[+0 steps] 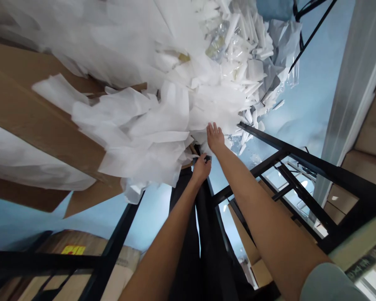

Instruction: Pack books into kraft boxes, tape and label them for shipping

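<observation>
Hands up at white sheet pile [150, 125]. Right hand [215, 138] flat on pile's lower edge, fingers spread; reads as bracing. Left hand [201, 168] just below pile, fingers curled round black frame [269, 144] top. Pulling a sheet would need an actual pinch first.

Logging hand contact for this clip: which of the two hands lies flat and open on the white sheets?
The right hand, fingers spread against the white sheets. The left hand sits lower, curled in a grip at the dark frame's top.

Cardboard boxes [34, 113] (brown) beside a metal pillar [351, 83].
</observation>
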`<state>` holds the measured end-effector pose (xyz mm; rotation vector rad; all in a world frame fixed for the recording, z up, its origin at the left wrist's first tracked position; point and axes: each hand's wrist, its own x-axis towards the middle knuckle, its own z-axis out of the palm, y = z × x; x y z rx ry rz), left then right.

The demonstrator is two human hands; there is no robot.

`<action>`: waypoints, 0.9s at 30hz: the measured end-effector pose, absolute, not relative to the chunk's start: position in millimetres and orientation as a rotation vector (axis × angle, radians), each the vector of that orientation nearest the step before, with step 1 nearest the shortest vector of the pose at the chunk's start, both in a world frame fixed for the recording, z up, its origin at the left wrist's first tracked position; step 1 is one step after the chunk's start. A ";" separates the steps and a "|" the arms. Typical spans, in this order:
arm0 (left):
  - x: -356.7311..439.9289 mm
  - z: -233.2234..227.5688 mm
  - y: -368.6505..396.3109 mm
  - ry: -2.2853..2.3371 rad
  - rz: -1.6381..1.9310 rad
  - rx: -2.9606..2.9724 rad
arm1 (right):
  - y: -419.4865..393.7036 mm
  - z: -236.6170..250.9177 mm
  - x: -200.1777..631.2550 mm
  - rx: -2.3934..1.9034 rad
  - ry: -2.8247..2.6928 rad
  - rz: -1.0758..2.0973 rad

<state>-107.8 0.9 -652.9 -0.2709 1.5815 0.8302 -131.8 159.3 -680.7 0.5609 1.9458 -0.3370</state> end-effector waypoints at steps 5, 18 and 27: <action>-128.2 -611.7 8.3 1.490 0.902 -0.457 | 197.4 -611.8 -150.3 0.541 1.992 -0.345; -204.5 -463.3 48.9 0.825 1.347 -0.867 | 213.3 -394.6 -186.4 0.981 2.121 -0.566; -251.8 -296.9 45.9 0.782 1.667 -0.553 | 137.4 -236.3 -150.8 1.059 2.603 -1.111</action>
